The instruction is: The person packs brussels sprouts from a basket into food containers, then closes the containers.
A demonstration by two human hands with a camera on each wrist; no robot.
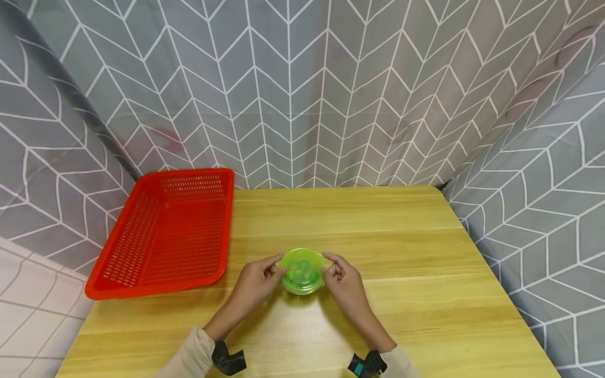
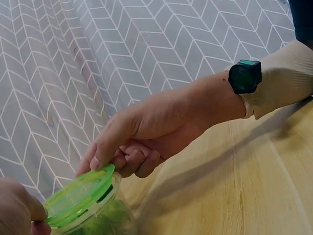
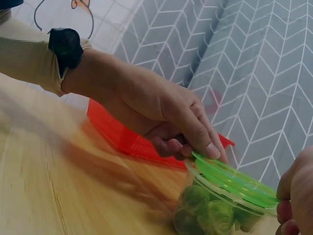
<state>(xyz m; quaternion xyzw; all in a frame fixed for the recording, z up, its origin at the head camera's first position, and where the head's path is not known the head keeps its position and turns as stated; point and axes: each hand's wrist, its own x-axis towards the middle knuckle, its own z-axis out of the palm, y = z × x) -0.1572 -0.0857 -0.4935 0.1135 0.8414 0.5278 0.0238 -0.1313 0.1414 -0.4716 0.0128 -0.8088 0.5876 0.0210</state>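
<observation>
A clear round plastic tub (image 3: 230, 208) stands on the table, holding several round green pieces (image 3: 215, 215) that look like Brussels sprouts. On top lies a translucent green lid (image 1: 302, 262), its edge slightly raised from the tub's rim in the wrist views. My left hand (image 1: 257, 281) pinches the lid's left edge between thumb and index finger, the other fingers curled. On the opposite side my right hand (image 1: 347, 286) pinches the lid's edge in the same manner. The left wrist view shows the right hand (image 2: 142, 132) from the side, with its thumb over the lid.
A red slotted plastic basket (image 1: 227, 231) sits at the table's left side, with nothing seen inside. The light wood table (image 1: 402, 236) runs back to a grey curtain (image 1: 302, 105) with white chevron lines, which also hangs along both sides.
</observation>
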